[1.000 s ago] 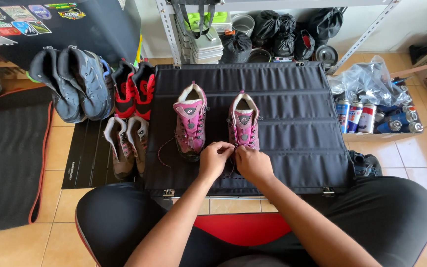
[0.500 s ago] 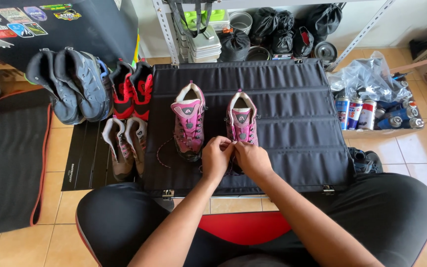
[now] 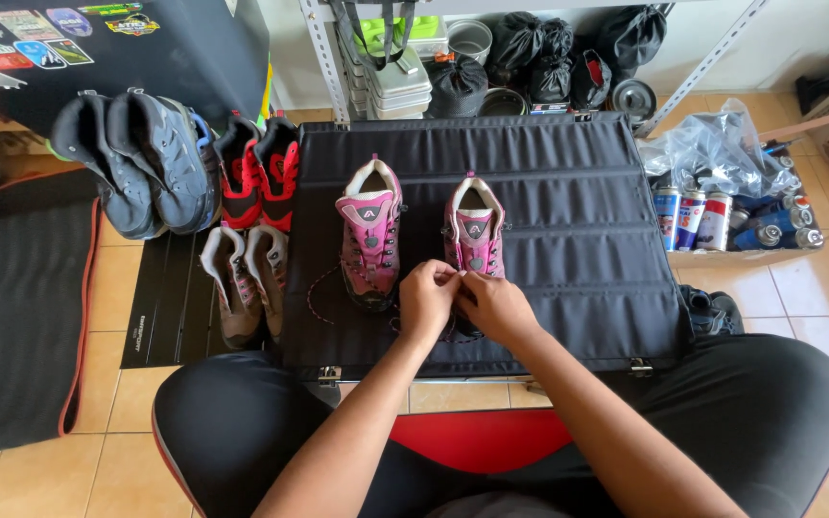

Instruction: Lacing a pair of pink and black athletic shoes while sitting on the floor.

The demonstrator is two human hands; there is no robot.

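Both hands meet at the toe end of the right-hand pink lace-up hiking boot (image 3: 474, 233) on the black padded folding worktop (image 3: 568, 192); left hand (image 3: 426, 299) and right hand (image 3: 497, 305) each pinch its dark speckled lace (image 3: 456, 279), fingertips touching. Its pink twin boot (image 3: 369, 235) stands just beside.

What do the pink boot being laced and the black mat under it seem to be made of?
The pink boot looks like matte suede or synthetic with mesh panels, going by its soft, unshiny surface, though the picture leaves this open. The black mat appears to be woven fabric, judging by its dull sheen and stitched horizontal folds. Both the left hand and right hand pinch its thin lace.
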